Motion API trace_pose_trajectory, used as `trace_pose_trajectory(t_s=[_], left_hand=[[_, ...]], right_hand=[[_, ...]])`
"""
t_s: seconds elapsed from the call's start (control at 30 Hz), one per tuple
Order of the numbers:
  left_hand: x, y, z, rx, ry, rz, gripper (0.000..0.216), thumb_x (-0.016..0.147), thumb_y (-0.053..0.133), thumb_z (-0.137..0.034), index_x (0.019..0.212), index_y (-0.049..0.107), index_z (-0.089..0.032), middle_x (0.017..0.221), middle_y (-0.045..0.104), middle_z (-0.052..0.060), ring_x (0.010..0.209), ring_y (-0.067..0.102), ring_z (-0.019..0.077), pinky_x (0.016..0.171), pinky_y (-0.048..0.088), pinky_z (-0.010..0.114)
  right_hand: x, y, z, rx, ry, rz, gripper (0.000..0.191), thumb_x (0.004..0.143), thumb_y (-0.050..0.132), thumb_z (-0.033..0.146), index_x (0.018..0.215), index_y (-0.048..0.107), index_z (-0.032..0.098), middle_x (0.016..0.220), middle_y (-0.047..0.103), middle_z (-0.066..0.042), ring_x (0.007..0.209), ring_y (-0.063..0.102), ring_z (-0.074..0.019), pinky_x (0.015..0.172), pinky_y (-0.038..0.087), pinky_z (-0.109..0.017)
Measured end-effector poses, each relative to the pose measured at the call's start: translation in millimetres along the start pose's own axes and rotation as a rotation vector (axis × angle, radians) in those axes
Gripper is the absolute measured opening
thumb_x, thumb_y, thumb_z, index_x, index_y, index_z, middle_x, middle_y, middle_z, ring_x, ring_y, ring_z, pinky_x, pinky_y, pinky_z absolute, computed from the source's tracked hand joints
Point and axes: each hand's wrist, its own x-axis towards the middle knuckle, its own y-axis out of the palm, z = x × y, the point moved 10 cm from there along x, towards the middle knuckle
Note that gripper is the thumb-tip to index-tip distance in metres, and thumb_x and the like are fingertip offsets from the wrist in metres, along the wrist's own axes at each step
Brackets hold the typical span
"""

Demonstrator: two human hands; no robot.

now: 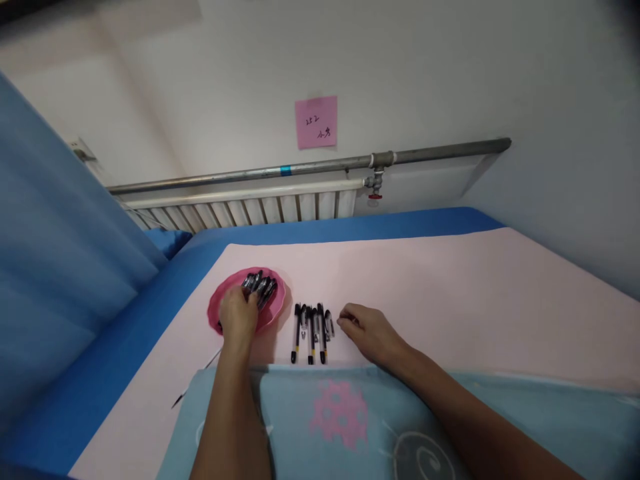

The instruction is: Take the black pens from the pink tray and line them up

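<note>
At far left hangs a pale blue fabric curtain (pixel 55 260), beside a strip of bright blue covering (pixel 115 320) that borders a pale pink flat sheet (pixel 450 300). On the sheet, near its left side, lies a slender dark-tipped rod (pixel 179 399), partly hidden by a light blue patterned cloth (pixel 295 427) in the foreground. Just beyond it sits a round pink dish with a scalloped rim (pixel 213 300), holding a bundle of black-and-clear pens (pixel 261 285). The left hand (pixel 239 312) is over the dish, fingers bent at the near end of the bundle; whether they grip a pen cannot be told. Behind, a white ribbed radiator (pixel 280 208) stands against the wall under a grey metal pipe (pixel 240 176). To the right of the dish, apart from it, a row of black-and-clear pens (pixel 310 331) lies on the sheet: three long pieces alternating with shorter ones, roughly parallel, their lengths pointing away from the person. Above, a pink square paper note (pixel 317 123) bears handwriting. The right hand (pixel 367 328) rests just right of the row, fingers curled toward the thumb; whether anything is pinched there cannot be determined. A red-handled valve (pixel 375 193) hangs from the pipe.
</note>
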Motion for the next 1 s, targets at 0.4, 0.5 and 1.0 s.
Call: trace_pose_trajectory(t_s=[0.4,0.5,1.0], left_hand=[[-90.3,62.3,-106.7,-1.490,-0.198,0.715,0.023,0.062,0.070,-0.029,0.076,0.061,-0.013,0.063,0.057,0.000,0.053,0.049,0.0066,0.051,0.038,0.019],[-84.6,60.3,-101.4,-1.519,-0.230,0.677,0.028,0.064,0.068,-0.033,0.082,0.062,-0.012,0.073,0.062,0.004,0.059,0.054,0.0098,0.054,0.041,0.021],[-52.1,48.4,-61.0,-1.693,-0.415,0.558,0.014,0.065,0.063,-0.016,0.078,0.057,-0.014,0.046,0.035,-0.009,0.037,0.031,0.0019,0.037,0.028,0.016]], right_hand=[[-14.0,11.8,31.9,0.535,0.049,0.174,0.016,0.081,0.046,0.029,0.083,0.056,0.017,0.051,0.041,0.006,0.044,0.037,-0.0068,0.043,0.030,-0.018],[-15.0,14.7,31.7,0.514,0.035,0.215,0.014,0.080,0.047,0.027,0.075,0.055,0.017,0.055,0.045,0.005,0.046,0.039,-0.0067,0.045,0.031,-0.018],[-24.5,21.7,29.1,0.647,0.174,0.345,0.015,0.077,0.044,0.024,0.072,0.054,0.015,0.058,0.049,0.003,0.041,0.037,-0.0047,0.039,0.028,-0.017]])
